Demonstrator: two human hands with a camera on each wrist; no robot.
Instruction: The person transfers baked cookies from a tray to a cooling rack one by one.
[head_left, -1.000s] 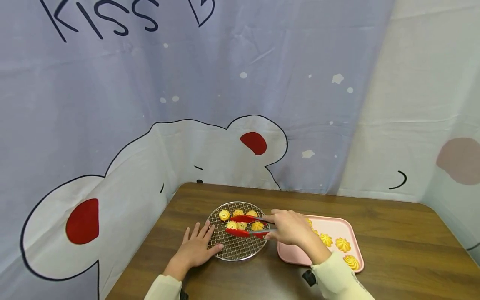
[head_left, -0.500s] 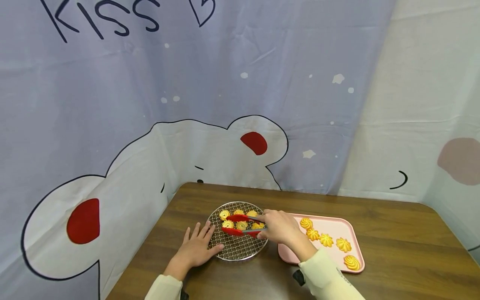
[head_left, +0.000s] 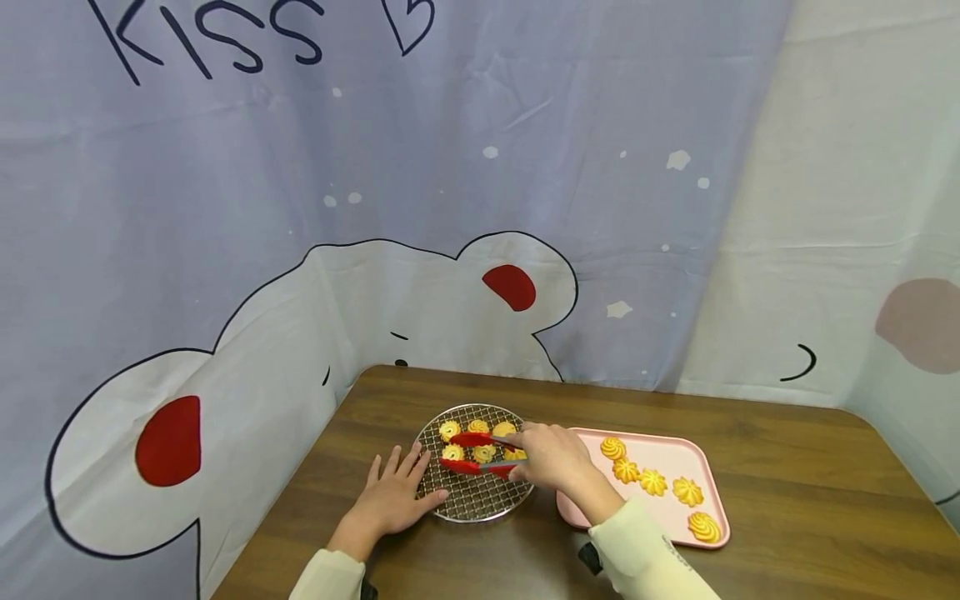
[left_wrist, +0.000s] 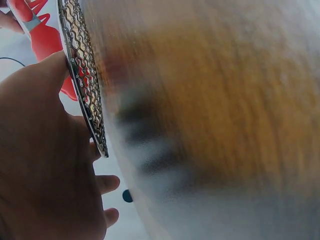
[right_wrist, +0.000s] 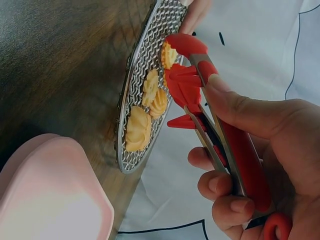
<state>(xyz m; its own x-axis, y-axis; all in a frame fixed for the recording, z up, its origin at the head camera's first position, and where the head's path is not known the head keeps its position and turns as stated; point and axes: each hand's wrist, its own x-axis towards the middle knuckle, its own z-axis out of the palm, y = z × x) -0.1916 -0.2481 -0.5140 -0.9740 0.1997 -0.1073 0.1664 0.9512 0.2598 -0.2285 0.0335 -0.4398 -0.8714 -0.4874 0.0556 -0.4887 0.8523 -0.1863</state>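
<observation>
On the rack's left rim, the left hand (head_left: 390, 500) lies flat with fingers spread, thumb by the edge, grasping nothing; no shift there over the last second. Now onto the round wire rack (head_left: 474, 500) itself, and here's the action! The leftmost cookie (head_left: 452, 453) of the nearer row has slid towards the rack's left side, away from its neighbour, and the red-tipped tongs (head_left: 471, 439) have travelled with it, tips either side; whether they still pinch it, I can't tell. That seems to leave the rack's two rows of three more evenly lined up, so this placing looks all but done. Over the rack's right rim, the right hand (head_left: 553, 457) grips the tongs, thumb on one arm, fingers curled round the other. It has come leftwards, uncovering more of the pink tray (head_left: 675, 457) right of the rack, on the tabletop (head_left: 795, 475): five cookies (head_left: 652, 482) wait there.
</observation>
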